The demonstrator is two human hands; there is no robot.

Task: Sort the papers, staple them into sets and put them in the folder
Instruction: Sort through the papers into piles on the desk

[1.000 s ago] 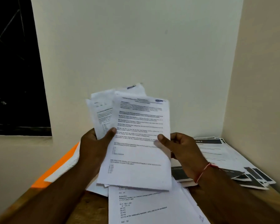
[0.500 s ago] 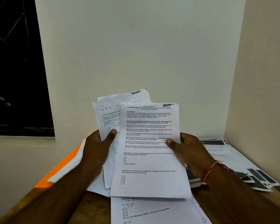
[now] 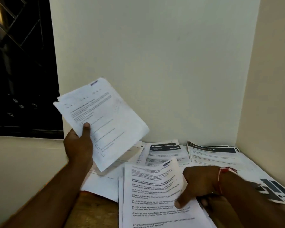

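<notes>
Nearest me, my right hand [image 3: 201, 183] pinches the right edge of a printed sheet [image 3: 155, 191], thumb on top, laying it on the pile [image 3: 121, 209] on the table [image 3: 95, 211]. It is light and limp, so I judge an edge grip best; it may sag or slide on the paper beneath. Further off, my left hand [image 3: 77, 147] grips the sheaf [image 3: 104, 116] near its lower corner, raised and tilted. Dark-headed sheets [image 3: 214, 155] lie by the wall. Half a second ago both hands held these papers together, upright; now the sheet is down, well apart from the sheaf.
</notes>
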